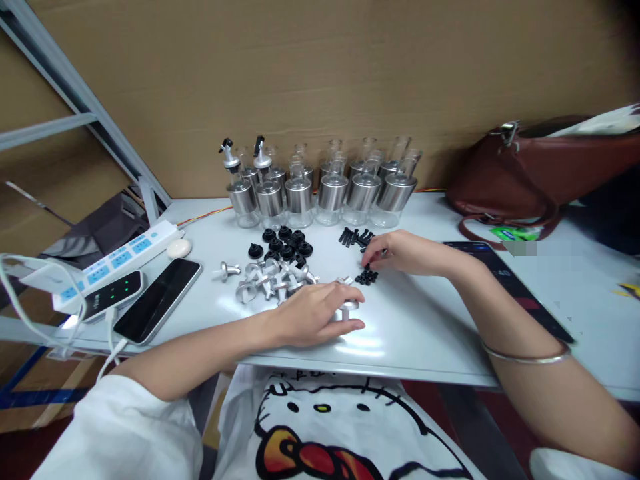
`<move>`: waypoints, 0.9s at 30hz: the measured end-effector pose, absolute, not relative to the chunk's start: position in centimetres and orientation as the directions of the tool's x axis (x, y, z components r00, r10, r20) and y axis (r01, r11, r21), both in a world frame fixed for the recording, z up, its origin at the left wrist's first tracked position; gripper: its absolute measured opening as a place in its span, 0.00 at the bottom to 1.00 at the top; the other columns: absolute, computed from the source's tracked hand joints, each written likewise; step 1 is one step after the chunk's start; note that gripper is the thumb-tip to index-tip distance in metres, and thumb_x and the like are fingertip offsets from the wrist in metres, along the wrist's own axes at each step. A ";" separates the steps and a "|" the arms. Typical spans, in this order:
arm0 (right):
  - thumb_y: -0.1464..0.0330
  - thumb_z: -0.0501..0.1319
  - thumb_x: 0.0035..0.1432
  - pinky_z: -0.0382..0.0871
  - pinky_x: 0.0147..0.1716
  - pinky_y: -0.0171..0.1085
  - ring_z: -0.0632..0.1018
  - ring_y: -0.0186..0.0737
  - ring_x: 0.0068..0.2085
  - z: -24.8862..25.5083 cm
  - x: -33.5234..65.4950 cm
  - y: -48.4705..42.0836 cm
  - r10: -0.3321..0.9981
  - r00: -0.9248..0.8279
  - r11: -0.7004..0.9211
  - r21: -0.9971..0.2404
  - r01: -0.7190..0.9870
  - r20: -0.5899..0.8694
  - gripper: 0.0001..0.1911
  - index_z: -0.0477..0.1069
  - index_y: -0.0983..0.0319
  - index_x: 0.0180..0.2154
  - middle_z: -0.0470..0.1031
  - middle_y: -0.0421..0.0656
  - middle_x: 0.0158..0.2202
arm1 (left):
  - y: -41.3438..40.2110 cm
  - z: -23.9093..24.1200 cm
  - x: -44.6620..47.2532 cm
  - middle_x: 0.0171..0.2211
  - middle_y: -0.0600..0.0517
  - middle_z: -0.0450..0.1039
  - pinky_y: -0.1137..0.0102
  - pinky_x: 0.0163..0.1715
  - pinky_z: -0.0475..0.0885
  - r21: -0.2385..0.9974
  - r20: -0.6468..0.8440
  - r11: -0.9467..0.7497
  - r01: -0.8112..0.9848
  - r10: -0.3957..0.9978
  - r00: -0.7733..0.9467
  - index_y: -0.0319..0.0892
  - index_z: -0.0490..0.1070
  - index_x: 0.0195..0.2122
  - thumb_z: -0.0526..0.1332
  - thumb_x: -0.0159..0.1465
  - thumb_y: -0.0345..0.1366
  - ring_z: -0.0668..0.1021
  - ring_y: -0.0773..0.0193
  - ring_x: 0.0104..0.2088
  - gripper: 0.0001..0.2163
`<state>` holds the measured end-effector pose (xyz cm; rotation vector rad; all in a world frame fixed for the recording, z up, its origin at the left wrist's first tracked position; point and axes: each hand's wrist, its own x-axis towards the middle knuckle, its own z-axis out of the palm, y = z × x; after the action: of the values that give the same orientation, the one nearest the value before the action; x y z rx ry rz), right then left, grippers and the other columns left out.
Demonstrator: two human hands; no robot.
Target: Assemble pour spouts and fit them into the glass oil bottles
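Note:
My left hand (317, 313) is closed around a silver pourer spout (349, 307), whose wide flange shows between thumb and fingers near the table's front. My right hand (395, 252) pinches a small black piece (367, 267) just over a little heap of the same small black pieces (367, 277). Behind that hand lie thin black flip caps (354, 237). Beside my left hand is a pile of silver pourer spouts (270, 281), with ribbed black stoppers (286, 247) grouped behind it.
Several glass bottles with steel sleeves (332, 192) stand in rows at the back; two carry fitted pourers (261, 153). A power strip (120, 260), a phone (159, 300) and cables lie left. To the right are a tablet (540, 303) and a brown bag (540, 167).

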<state>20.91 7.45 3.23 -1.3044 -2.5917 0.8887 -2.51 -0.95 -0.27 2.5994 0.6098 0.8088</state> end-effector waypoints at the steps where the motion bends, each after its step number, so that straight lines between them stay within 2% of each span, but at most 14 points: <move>1: 0.70 0.58 0.52 0.69 0.35 0.39 0.79 0.44 0.35 3.4 20.8 7.3 0.773 -0.616 0.466 -0.523 0.713 -0.152 0.10 0.79 0.62 0.33 0.81 0.45 0.34 | -1.0 -0.2 -2.5 0.40 0.46 0.75 0.67 0.38 0.73 0.440 0.447 -0.848 0.297 0.493 0.746 0.40 0.60 0.46 0.49 0.69 0.46 0.78 0.62 0.37 0.14; 3: 0.69 0.59 0.52 0.68 0.34 0.38 0.78 0.42 0.33 3.9 20.6 7.0 0.798 -0.592 0.474 -0.488 0.733 -0.113 0.08 0.77 0.63 0.32 0.80 0.45 0.33 | -1.0 -0.2 -2.5 0.40 0.46 0.75 0.66 0.38 0.72 0.425 0.443 -0.852 0.307 0.491 0.750 0.40 0.60 0.46 0.48 0.69 0.47 0.78 0.62 0.36 0.14; 5: 0.67 0.59 0.52 0.68 0.32 0.37 0.77 0.40 0.31 4.3 20.4 6.7 0.822 -0.566 0.464 -0.504 0.728 -0.060 0.07 0.74 0.63 0.30 0.79 0.43 0.30 | -1.0 -0.2 -2.5 0.39 0.47 0.75 0.66 0.39 0.72 0.406 0.425 -0.853 0.328 0.494 0.759 0.40 0.60 0.45 0.48 0.69 0.47 0.77 0.62 0.36 0.15; 9: 0.61 0.62 0.51 0.69 0.31 0.36 0.77 0.39 0.30 5.0 19.6 5.9 0.835 -0.549 0.409 -0.698 0.588 0.027 0.10 0.71 0.62 0.29 0.78 0.43 0.28 | -1.0 -0.1 -2.5 0.38 0.47 0.74 0.65 0.39 0.70 0.368 0.393 -0.859 0.357 0.492 0.777 0.40 0.59 0.46 0.48 0.70 0.46 0.77 0.61 0.37 0.14; 13: 0.56 0.64 0.51 0.69 0.33 0.37 0.76 0.39 0.32 5.6 18.9 5.0 0.829 -0.549 0.371 -0.839 0.399 0.106 0.16 0.74 0.63 0.33 0.78 0.45 0.31 | -1.0 -0.1 -2.5 0.37 0.48 0.73 0.66 0.36 0.70 0.331 0.450 -0.875 0.354 0.476 0.755 0.41 0.57 0.46 0.46 0.70 0.46 0.75 0.62 0.34 0.13; 16: 0.58 0.67 0.50 0.69 0.33 0.37 0.76 0.37 0.33 5.8 18.4 4.5 0.801 -0.594 0.311 -0.902 0.299 0.079 0.16 0.76 0.63 0.35 0.78 0.44 0.33 | -0.9 -0.4 -2.5 0.35 0.50 0.72 0.67 0.34 0.69 0.299 0.538 -0.890 0.345 0.456 0.709 0.42 0.53 0.46 0.44 0.70 0.46 0.73 0.64 0.29 0.13; 20: 0.61 0.70 0.47 0.66 0.27 0.33 0.73 0.31 0.27 5.7 17.9 4.2 0.752 -0.659 0.180 -0.963 0.199 0.004 0.14 0.73 0.64 0.33 0.75 0.39 0.26 | -0.8 -0.8 -2.5 0.34 0.52 0.68 0.70 0.29 0.68 0.322 0.642 -0.902 0.286 0.431 0.634 0.44 0.49 0.45 0.47 0.70 0.46 0.68 0.68 0.24 0.12; 23: 0.63 0.71 0.45 0.65 0.25 0.31 0.72 0.29 0.25 5.5 17.6 4.1 0.714 -0.700 0.119 -0.982 0.144 -0.016 0.14 0.71 0.65 0.28 0.74 0.39 0.24 | -0.7 -0.9 -2.4 0.31 0.54 0.64 0.72 0.26 0.67 0.352 0.681 -0.907 0.230 0.417 0.602 0.45 0.48 0.44 0.49 0.69 0.43 0.66 0.70 0.23 0.11; 27: 0.64 0.72 0.43 0.66 0.26 0.32 0.73 0.30 0.26 5.3 17.4 4.1 0.703 -0.711 0.100 -0.989 0.105 -0.004 0.13 0.72 0.65 0.27 0.75 0.39 0.25 | -0.6 -0.9 -2.3 0.28 0.58 0.58 0.74 0.23 0.63 0.366 0.700 -0.911 0.192 0.405 0.589 0.45 0.47 0.42 0.50 0.68 0.40 0.62 0.71 0.22 0.09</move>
<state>17.38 4.09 5.25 -0.7872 -1.9067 1.6512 -2.26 -0.64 -0.86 2.5683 0.4918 1.2251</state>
